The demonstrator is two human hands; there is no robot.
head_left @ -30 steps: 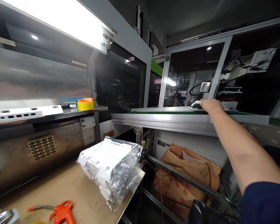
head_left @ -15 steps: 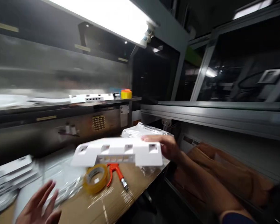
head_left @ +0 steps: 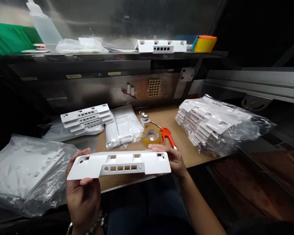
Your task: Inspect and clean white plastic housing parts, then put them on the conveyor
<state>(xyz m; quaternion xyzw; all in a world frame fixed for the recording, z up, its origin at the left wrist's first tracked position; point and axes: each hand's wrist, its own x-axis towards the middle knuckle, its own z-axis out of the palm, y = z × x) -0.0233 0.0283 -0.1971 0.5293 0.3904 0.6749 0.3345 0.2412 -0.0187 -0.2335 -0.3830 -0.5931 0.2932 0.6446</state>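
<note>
A white plastic panel with square cut-outs and a round hole is held level above the front of the bench. My left hand grips its left end, thumb on the near face and fingers behind. At the right end my right hand is closed on it, with fingers over the top edge. Just beyond the panel lie a roll of yellowish tape and an orange air blow gun. Similar white panels are stacked at the back left.
Bagged white panels stand at the right, and another filled plastic bag at the left. Flat clear bags and a small dispenser bottle lie mid-bench. Above, a metal shelf carries another panel, a squeeze bottle and yellow tape.
My view has swung left and down over the bench. My left hand, open and away from the panel before, now grips its left end. My right hand keeps hold.
</note>
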